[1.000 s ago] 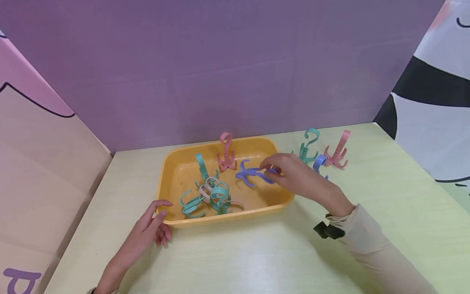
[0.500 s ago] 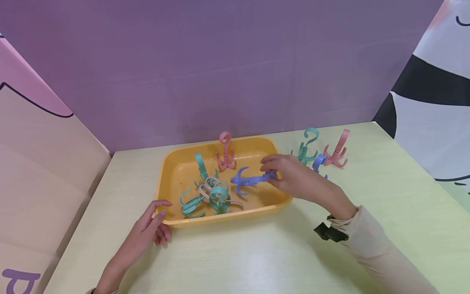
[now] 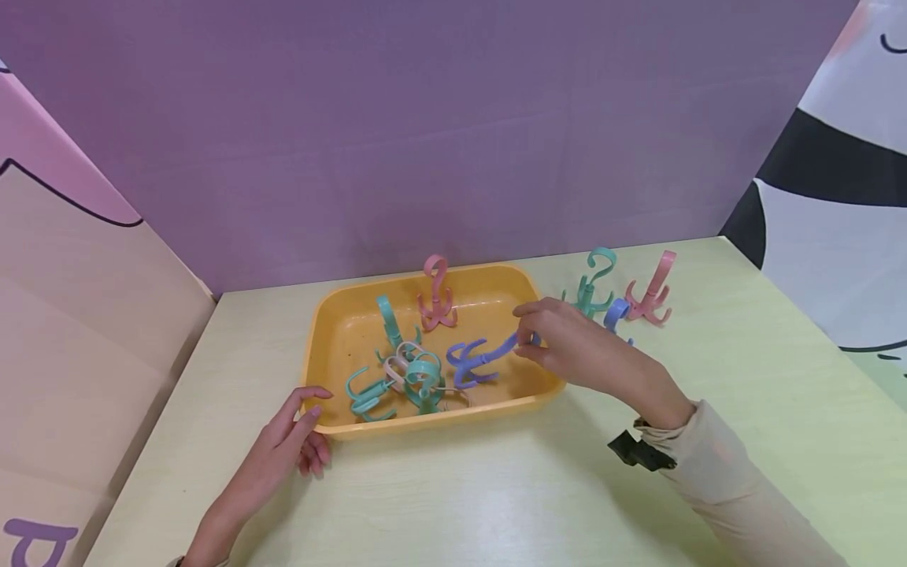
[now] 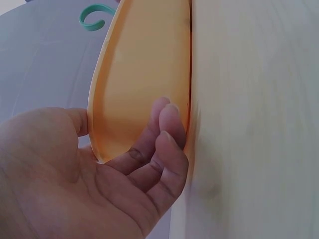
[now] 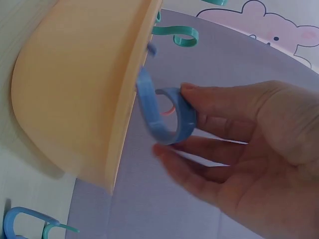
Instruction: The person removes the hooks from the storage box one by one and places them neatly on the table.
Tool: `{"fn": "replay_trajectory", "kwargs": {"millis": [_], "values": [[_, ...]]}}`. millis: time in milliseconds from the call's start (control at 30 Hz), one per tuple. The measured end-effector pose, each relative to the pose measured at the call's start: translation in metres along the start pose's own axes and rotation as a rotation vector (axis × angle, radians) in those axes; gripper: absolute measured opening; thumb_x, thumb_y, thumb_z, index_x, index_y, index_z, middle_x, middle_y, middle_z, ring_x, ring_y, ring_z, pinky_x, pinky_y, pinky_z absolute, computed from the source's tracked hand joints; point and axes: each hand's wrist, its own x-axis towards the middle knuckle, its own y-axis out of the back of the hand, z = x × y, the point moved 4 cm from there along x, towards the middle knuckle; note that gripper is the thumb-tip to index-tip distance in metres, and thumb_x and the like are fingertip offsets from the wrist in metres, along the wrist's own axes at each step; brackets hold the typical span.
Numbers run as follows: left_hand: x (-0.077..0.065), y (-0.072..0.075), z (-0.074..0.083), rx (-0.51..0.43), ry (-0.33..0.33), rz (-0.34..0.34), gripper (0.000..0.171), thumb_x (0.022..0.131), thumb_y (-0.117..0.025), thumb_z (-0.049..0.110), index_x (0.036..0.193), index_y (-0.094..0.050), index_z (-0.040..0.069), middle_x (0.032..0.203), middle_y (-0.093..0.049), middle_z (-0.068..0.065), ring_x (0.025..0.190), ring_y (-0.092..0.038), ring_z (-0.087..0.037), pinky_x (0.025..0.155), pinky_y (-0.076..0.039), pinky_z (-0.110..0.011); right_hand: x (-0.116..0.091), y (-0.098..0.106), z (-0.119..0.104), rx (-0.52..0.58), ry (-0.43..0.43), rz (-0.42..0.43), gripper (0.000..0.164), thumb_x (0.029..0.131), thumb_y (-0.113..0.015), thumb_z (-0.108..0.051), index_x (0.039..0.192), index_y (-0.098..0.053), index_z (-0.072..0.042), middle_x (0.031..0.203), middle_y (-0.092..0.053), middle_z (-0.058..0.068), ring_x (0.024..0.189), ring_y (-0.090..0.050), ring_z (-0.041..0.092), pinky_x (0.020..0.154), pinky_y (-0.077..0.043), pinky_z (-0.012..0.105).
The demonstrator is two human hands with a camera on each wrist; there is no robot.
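Note:
My right hand [image 3: 577,339] pinches the curved top of a blue four-pronged hanging hook [image 3: 482,360]. Its prongs hang tilted leftward inside the yellow tray [image 3: 439,420]. In the right wrist view, thumb and fingers meet around the hook's blue loop [image 5: 187,117], above the tray rim. At the tray's front left corner, my left hand [image 3: 279,441] grips the rim. The left wrist view has several fingers curled against the outer tray wall [image 4: 144,59]. Also in the tray are a pink hook [image 3: 437,291], several green hooks [image 3: 368,396] and a pale pink one [image 3: 398,368].
On the table [image 3: 425,504], right of the tray, stand a green hook [image 3: 586,295], a pink hook [image 3: 653,293] and a blue hook [image 3: 616,313], partly behind my right hand. A purple backdrop [image 3: 453,142] rises along the table's far edge.
The blue hook in my right hand has turned, and its prongs have swung lower toward the tray's front. My left hand stays at the tray corner.

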Motion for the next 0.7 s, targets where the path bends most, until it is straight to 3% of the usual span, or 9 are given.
{"fn": "replay_trajectory", "kwargs": {"millis": [100, 200, 367, 533, 700], "values": [[0.000, 0.000, 0.000, 0.008, -0.007, 0.001, 0.038, 0.109, -0.035, 0.040, 0.138, -0.042, 0.016, 0.071, -0.065, -0.014, 0.057, -0.062, -0.028, 0.051, -0.052, -0.034, -0.001, -0.001, 0.001, 0.006, 0.001, -0.026, 0.009, 0.088, -0.076, -0.007, 0.086, -0.067, -0.008, 0.090, -0.068, 0.003, 0.080, -0.061, 0.020, 0.066, -0.052, 0.031], [0.000, 0.000, 0.000, 0.013, -0.009, 0.000, 0.038, 0.109, -0.035, 0.040, 0.138, -0.042, 0.015, 0.071, -0.065, -0.014, 0.057, -0.062, -0.028, 0.051, -0.051, -0.034, -0.002, -0.002, 0.002, 0.028, -0.004, -0.053, 0.009, 0.091, -0.073, -0.008, 0.089, -0.064, -0.008, 0.079, -0.063, -0.004, 0.067, -0.053, 0.011, 0.061, -0.048, 0.027], [0.000, 0.000, 0.000, 0.019, -0.004, -0.001, 0.038, 0.109, -0.035, 0.040, 0.138, -0.042, 0.016, 0.071, -0.065, -0.014, 0.057, -0.062, -0.028, 0.051, -0.052, -0.034, -0.001, -0.001, -0.001, 0.052, 0.002, -0.029, 0.007, 0.094, -0.070, -0.011, 0.092, -0.064, -0.008, 0.081, -0.064, -0.003, 0.066, -0.053, 0.011, 0.061, -0.048, 0.028], [-0.001, 0.000, 0.000, 0.024, 0.001, 0.004, 0.038, 0.109, -0.034, 0.040, 0.138, -0.042, 0.016, 0.071, -0.066, -0.013, 0.057, -0.063, -0.028, 0.051, -0.052, -0.034, 0.001, 0.004, -0.006, 0.073, 0.039, 0.063, 0.005, 0.093, -0.071, -0.012, 0.095, -0.067, -0.010, 0.085, -0.065, -0.004, 0.074, -0.057, 0.012, 0.066, -0.051, 0.030], [-0.001, -0.001, 0.000, 0.025, 0.009, 0.008, 0.038, 0.109, -0.034, 0.040, 0.138, -0.042, 0.017, 0.071, -0.065, -0.013, 0.057, -0.062, -0.027, 0.052, -0.052, -0.034, -0.001, 0.010, -0.012, 0.078, 0.106, 0.165, 0.014, 0.093, -0.072, -0.012, 0.105, -0.069, -0.006, 0.092, -0.069, -0.002, 0.082, -0.064, 0.012, 0.071, -0.055, 0.032]]}}
